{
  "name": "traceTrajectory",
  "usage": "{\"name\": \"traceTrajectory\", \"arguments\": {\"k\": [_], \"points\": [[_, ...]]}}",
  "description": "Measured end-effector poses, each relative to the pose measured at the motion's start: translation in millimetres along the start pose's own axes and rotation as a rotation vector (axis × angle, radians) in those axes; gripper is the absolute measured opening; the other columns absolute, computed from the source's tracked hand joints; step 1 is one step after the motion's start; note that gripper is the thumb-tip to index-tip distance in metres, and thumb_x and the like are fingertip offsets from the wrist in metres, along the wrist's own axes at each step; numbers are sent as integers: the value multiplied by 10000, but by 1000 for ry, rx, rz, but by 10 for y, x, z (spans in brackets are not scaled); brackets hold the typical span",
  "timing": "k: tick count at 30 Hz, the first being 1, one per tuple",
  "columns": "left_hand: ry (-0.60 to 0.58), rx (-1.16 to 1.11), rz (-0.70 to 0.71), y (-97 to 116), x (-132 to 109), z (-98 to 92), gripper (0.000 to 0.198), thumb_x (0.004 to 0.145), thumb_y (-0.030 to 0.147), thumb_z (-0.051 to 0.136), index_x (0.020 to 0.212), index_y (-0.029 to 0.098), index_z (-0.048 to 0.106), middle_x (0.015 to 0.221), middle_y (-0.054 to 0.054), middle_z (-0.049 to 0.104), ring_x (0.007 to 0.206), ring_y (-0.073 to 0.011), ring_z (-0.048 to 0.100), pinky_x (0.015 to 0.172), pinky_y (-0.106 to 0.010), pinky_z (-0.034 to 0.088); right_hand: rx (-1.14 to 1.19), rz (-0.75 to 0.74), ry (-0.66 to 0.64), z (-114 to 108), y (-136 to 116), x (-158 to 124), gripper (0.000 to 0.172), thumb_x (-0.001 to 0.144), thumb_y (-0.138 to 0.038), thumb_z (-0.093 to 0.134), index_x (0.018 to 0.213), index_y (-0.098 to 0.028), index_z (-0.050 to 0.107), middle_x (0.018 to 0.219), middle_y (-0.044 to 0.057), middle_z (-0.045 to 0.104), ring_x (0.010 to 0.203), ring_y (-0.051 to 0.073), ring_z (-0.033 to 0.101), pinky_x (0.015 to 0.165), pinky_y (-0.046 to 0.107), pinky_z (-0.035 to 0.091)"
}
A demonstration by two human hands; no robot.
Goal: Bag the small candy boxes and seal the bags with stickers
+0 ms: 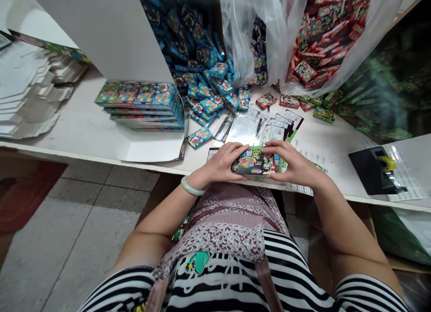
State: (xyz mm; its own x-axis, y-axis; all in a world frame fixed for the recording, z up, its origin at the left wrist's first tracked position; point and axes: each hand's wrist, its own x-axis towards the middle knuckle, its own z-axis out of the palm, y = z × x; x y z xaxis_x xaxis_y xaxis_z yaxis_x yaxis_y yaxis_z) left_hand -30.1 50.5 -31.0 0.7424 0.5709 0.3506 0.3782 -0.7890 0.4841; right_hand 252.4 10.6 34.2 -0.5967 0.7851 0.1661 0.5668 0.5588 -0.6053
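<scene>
Both hands grip a small dark printed packet bundle (pixel 253 161) at the near edge of the white table (pixel 84 123). My left hand (pixel 222 161), with a pale green bangle on the wrist, holds its left end, fingers curled over the top. My right hand (pixel 291 161) clasps the right end the same way. Just beyond the hands lie several silver and clear sleeves (pixel 256 125) fanned on the table.
A stack of flat printed boxes (pixel 141 103) sits left of centre. Heaps of blue packets (pixel 202 65), red packets (pixel 319 38) in a clear bag and green packets (pixel 377 96) fill the back. A black tape dispenser (pixel 375 170) stands right; flattened white cartons (pixel 30 96) lie far left.
</scene>
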Motion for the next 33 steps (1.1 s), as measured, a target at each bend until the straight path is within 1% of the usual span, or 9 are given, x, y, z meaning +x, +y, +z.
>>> {"name": "traceTrajectory", "arguments": {"k": [4,7,10,15,19,21,26,29,33], "points": [[35,15,-44,-15,12,20,1045,766,677,734,1577,194,287,1384,-200,496,1268,-368,507,1072,-546,459,42,142,120,137,18,27,766,794,-515,780,1441,-310,424,1519,146,382,1458,336,366,1189,597,357],[61,35,-94,-46,35,3,1060,755,648,754,1586,211,263,1394,-191,489,1267,-375,504,1081,-571,441,16,220,251,170,10,29,516,838,-554,718,1259,-287,582,1468,135,435,1432,353,390,1177,628,342],[52,40,-105,-83,58,-7,1071,734,628,778,1579,205,273,1386,-189,493,1259,-379,504,1077,-579,438,34,236,240,175,18,24,352,899,-548,641,1119,-274,672,1442,122,478,1408,348,422,1152,635,360],[54,12,-92,-135,107,-6,1067,742,643,768,1572,182,282,1389,-197,490,1275,-388,493,1085,-583,423,106,278,339,189,70,84,284,953,-476,571,1104,-279,710,1416,114,534,1363,310,495,1133,595,399],[62,61,-102,-188,154,-29,1057,733,658,771,1544,147,327,1346,-213,510,1220,-393,514,1042,-582,444,114,267,261,209,126,173,319,934,-488,588,1075,-238,728,1424,145,546,1373,331,486,1135,608,388],[60,66,-88,-223,167,-40,1057,735,674,761,1539,139,331,1344,-217,508,1216,-389,513,1037,-570,450,151,309,299,222,169,208,333,951,-488,557,1081,-236,732,1437,144,533,1379,323,482,1138,599,389],[29,16,-111,-300,151,6,1075,731,762,697,1541,161,326,1340,-209,506,1216,-385,502,1050,-575,435,207,367,376,349,216,261,291,945,-450,563,1104,-269,727,1289,107,596,1287,273,557,1126,539,423],[-16,8,-136,-318,134,66,1094,712,796,683,1522,145,342,1328,-211,507,1204,-383,497,1052,-571,427,239,384,361,448,179,272,273,897,-425,620,1083,-253,722,1200,102,630,1192,266,608,1041,505,502],[-61,-8,-124,-314,140,105,1091,714,790,684,1533,169,318,1347,-196,499,1222,-383,477,1056,-560,420,317,476,375,486,162,272,230,848,-421,652,970,-239,721,1018,76,675,907,226,662,781,420,593]]}}
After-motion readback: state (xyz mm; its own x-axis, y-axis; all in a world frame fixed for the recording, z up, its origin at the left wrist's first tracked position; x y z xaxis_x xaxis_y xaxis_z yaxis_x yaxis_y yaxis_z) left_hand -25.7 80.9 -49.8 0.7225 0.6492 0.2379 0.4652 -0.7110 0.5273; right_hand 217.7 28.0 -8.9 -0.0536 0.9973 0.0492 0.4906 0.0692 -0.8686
